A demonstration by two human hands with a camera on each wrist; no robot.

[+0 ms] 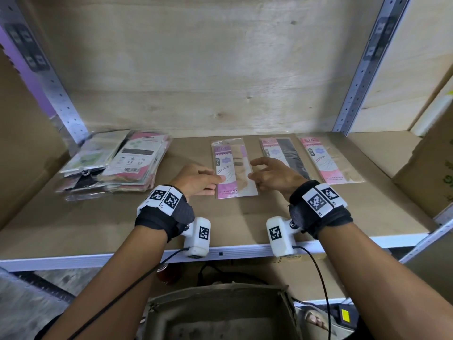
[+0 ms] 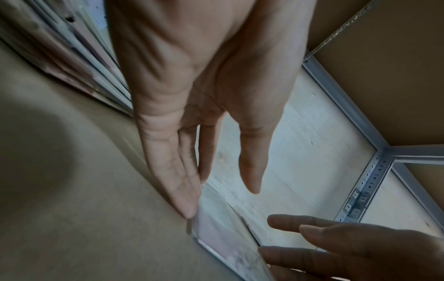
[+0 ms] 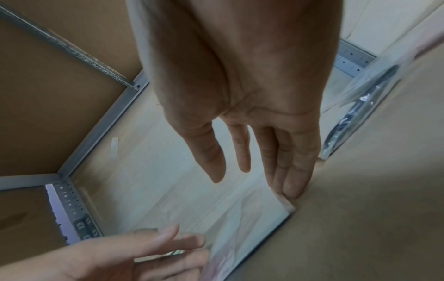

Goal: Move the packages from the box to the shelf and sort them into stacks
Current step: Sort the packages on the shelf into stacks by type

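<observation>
bare shelf board (image 1: 245,217) lies open in front of the packets, along the front rail. a loose heap of packets (image 1: 117,163) blocks the left end. three flat packets lie side by side mid-shelf, with narrow strips of board between them. metal uprights (image 1: 362,69) close both back corners, and a cardboard box (image 1: 426,173) walls the right.

Purple-and-white package (image 1: 234,168); pink-and-black package (image 1: 282,155); pink-and-white package (image 1: 327,159); brown shelf board (image 1: 98,224); black wristbands (image 1: 169,217).

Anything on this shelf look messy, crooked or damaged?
Yes: the pile of packages at the shelf's left end is fanned out and uneven, with edges sticking out. The three single packages to its right lie flat in a row. No damage shows.
</observation>
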